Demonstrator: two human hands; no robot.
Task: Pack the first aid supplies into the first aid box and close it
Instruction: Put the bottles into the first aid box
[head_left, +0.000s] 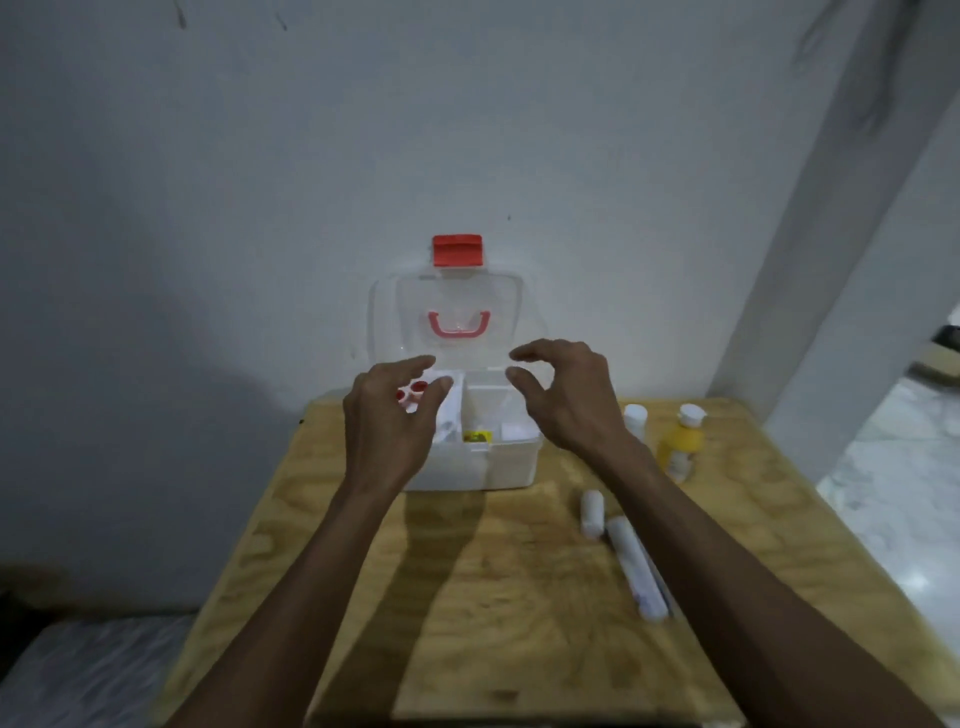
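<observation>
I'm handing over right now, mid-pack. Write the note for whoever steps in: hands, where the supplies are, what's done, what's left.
Left hand: open, empty, hovering over the box's left side.
Right hand: open, empty, over the right side.
First aid box: at the table's far edge, clear lid upright against the wall.
Done: some items already inside.
Left: white bottle, yellow bottle, small bandage roll and long white tube, all on the table right of the box. Pack these, then close the lid.
</observation>
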